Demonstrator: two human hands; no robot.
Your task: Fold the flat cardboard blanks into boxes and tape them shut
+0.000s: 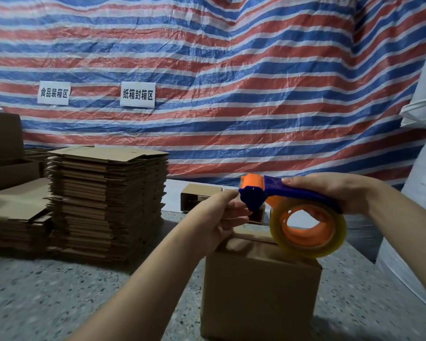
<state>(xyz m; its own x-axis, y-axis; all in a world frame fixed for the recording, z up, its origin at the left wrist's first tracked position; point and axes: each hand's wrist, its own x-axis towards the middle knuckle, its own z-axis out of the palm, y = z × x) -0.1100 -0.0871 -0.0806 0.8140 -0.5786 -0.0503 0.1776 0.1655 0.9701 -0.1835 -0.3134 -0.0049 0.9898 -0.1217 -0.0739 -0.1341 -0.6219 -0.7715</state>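
Right hand (335, 193) gripping tape dispenser (293, 207), above folded box (258, 291)

Two hands (228, 212) work over one folded cardboard box (260, 286), with one tape dispenser (280, 193) carrying one roll of clear tape (308, 228). One tall stack of flat blanks (106, 203) stands nearby; two paper signs (137, 95) hang on one striped tarp (231, 70).

Bare forearms, no sleeves visible
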